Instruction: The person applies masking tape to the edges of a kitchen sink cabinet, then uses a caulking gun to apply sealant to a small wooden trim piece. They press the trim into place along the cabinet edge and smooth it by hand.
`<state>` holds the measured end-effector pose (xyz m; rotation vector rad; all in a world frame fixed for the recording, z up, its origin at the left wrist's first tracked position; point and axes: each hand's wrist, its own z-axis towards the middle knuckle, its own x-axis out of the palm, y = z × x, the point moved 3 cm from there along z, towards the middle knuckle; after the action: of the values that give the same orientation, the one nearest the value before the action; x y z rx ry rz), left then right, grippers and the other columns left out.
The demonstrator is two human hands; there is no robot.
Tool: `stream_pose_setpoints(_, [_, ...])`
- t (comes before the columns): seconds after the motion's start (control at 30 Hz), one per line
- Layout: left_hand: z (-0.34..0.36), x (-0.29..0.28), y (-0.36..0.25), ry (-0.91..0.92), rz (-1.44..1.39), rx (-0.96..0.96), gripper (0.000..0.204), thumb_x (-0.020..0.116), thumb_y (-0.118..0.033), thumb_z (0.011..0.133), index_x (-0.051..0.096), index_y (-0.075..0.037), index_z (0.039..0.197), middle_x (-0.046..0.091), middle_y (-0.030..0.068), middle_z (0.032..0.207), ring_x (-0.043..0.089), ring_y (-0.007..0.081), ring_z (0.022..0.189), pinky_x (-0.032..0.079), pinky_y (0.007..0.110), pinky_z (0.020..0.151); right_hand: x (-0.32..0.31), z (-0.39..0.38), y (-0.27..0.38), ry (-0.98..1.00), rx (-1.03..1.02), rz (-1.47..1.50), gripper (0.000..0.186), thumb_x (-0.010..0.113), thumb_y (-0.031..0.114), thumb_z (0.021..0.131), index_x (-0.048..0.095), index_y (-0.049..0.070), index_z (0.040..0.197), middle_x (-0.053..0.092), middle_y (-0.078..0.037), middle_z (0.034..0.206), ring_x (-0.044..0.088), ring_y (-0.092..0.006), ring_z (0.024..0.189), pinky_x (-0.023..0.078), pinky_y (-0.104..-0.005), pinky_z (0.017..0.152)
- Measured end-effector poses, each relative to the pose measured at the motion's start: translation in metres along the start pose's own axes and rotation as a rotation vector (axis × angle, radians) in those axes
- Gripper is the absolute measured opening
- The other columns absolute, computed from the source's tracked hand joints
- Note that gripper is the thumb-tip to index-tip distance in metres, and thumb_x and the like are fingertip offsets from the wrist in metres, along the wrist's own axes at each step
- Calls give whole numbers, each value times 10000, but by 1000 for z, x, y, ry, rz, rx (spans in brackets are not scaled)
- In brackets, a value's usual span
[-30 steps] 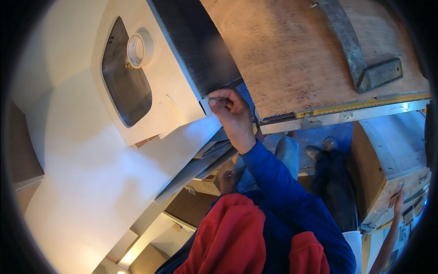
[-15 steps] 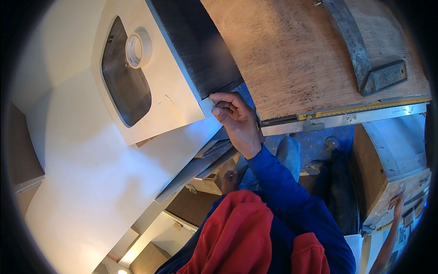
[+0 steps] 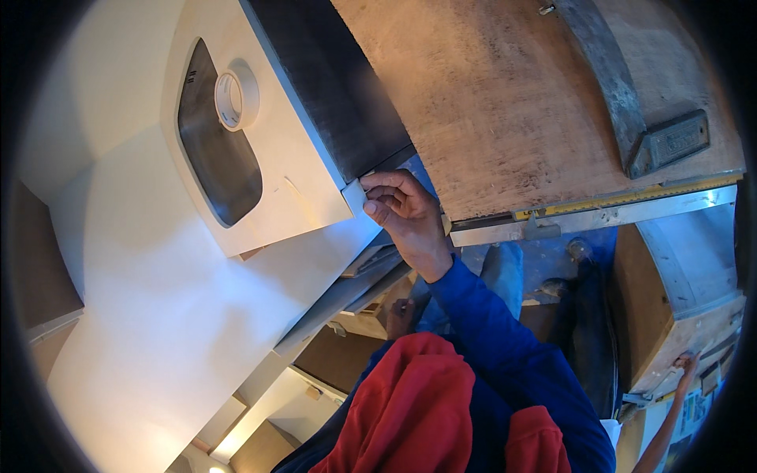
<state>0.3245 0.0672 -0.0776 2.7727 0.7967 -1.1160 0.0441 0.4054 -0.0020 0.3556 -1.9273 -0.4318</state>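
Observation:
My right hand point(image 3: 406, 221), in a blue sleeve, reaches up to the near right corner of a white panel point(image 3: 296, 193). Its thumb and bent forefinger pinch a small pale grey piece point(image 3: 356, 198) against the panel's edge. I cannot make out what kind of piece it is. A dark cutout with rounded corners opens in the panel, and a roll of white tape point(image 3: 247, 93) stands partly over it. Beside the panel's edge lies a dark board point(image 3: 331, 87). Down by my legs my left hand point(image 3: 400, 315) hangs in shadow, fingers curled; whatever they may hold is hidden.
To the right is a wooden board point(image 3: 489, 102) with a metal square point(image 3: 670, 146) on it and a yellow-marked metal rule point(image 3: 599, 211) along its near edge. Another person's hand point(image 3: 689, 364) touches a wooden cabinet point(image 3: 654, 292). A large white surface point(image 3: 165, 315) spreads at left.
My view has shifted slightly, so the panel and boards sit a little lower. My right thumb has moved slightly down at the panel's corner, and more of the grey piece shows.

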Motion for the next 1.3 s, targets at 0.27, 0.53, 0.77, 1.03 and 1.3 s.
stream_pose_setpoints(0.27, [5,1,2,-2,-12,3,441,618,-451,998,692,-31,1113,693,237,1009,684,374,915,525,471,819,3,-1,16,60,-46,-174,322,714,68,954,675,41,1272,563,-57,1206,577,-139,1055,500,-316,954])
stream_pose_setpoints(0.53, [6,5,10,-9,48,4,444,613,-454,998,693,-34,1117,700,244,1034,693,378,945,528,462,831,4,-3,17,16,-72,-280,384,742,206,964,649,78,1314,578,-21,1046,505,-127,970,447,-295,941])
stream_pose_setpoints(0.77, [-9,-19,-25,-123,-104,87,431,597,-438,1012,662,-45,1177,693,212,1055,681,369,985,518,464,871,1,-2,15,17,-54,-276,379,745,165,955,651,62,1307,572,-33,1096,523,-127,1002,459,-300,953])
stream_pose_setpoints(1.03, [-31,-172,-257,-484,-305,418,230,523,-189,1085,613,-9,972,655,86,905,606,161,813,504,306,814,3,-1,14,35,-70,-229,396,759,201,949,653,75,1309,561,-14,1019,515,-133,977,436,-313,968])
stream_pose_setpoints(1.3, [-6,-247,-433,-246,-150,561,306,627,-241,1039,617,-2,848,620,37,750,534,110,709,449,270,678,3,-1,10,24,-14,-239,398,758,124,937,646,35,1308,556,-44,1136,551,-134,1007,470,-312,976])
